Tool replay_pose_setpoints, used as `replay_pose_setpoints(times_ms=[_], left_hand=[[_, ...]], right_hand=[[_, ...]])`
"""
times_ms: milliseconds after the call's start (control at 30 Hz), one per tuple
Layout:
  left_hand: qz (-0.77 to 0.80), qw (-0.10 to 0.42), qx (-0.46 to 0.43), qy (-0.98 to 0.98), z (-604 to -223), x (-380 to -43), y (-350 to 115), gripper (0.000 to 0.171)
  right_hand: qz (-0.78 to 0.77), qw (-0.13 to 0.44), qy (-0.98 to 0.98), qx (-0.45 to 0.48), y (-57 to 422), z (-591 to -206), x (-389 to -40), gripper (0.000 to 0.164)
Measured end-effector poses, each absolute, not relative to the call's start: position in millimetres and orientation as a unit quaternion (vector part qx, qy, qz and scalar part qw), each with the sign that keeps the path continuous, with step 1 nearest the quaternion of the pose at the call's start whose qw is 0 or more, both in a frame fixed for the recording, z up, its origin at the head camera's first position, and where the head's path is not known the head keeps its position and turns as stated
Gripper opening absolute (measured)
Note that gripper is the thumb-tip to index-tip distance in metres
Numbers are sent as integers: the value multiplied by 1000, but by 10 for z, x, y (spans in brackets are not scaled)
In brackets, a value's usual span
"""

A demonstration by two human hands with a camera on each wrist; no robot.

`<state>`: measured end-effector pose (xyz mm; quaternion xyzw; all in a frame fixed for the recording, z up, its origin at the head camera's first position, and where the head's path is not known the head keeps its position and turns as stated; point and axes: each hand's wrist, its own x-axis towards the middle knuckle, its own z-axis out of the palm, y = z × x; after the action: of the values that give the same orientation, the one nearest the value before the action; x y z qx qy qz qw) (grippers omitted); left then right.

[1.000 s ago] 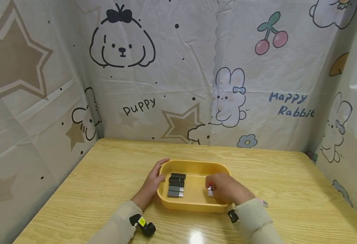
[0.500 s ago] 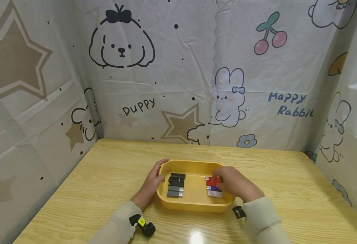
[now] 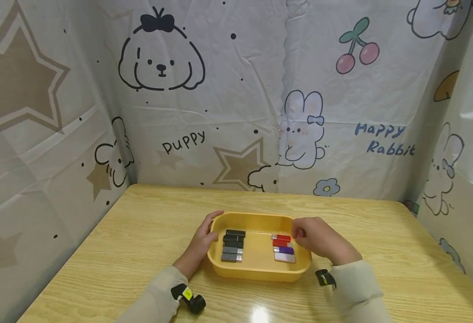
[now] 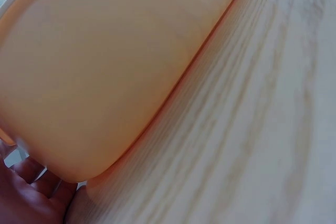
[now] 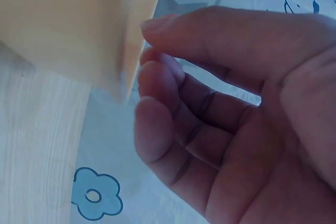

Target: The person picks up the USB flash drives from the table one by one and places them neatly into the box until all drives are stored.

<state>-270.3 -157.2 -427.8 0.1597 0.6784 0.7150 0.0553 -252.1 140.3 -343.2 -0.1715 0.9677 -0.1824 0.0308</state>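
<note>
A yellow plastic basin [image 3: 256,272] sits on the table in the head view. At its left end my left hand [image 3: 199,244] grips the rim, thumb inside and fingers along the outer wall. Inside lie two columns of USB sticks: black sticks [image 3: 234,238] and grey sticks [image 3: 231,254] at left; red sticks [image 3: 282,241], a purple stick [image 3: 286,250] and a whitish stick [image 3: 284,258] at right. Above the right rim hovers my right hand [image 3: 321,237], fingers loosely curled. The right wrist view shows nothing between its thumb [image 5: 173,32] and fingers.
The pale wooden table [image 3: 159,211] extends around the basin. A printed cloth wall [image 3: 228,112] stands behind it and along both sides. Wrist cameras [image 3: 190,298] are strapped at both cuffs.
My right hand has drawn away from the right column of USB sticks, up and to the right, uncovering them. My left hand keeps its grip on the basin.
</note>
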Motion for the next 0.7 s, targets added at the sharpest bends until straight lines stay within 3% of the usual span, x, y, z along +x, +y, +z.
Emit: replay_pose_setpoints(times_ms=[700], left_hand=[[726, 57, 161, 666, -4289, -2716, -1562, 67]], right_hand=[[-176, 48, 972, -148, 1753, -3267, -2456, 7]])
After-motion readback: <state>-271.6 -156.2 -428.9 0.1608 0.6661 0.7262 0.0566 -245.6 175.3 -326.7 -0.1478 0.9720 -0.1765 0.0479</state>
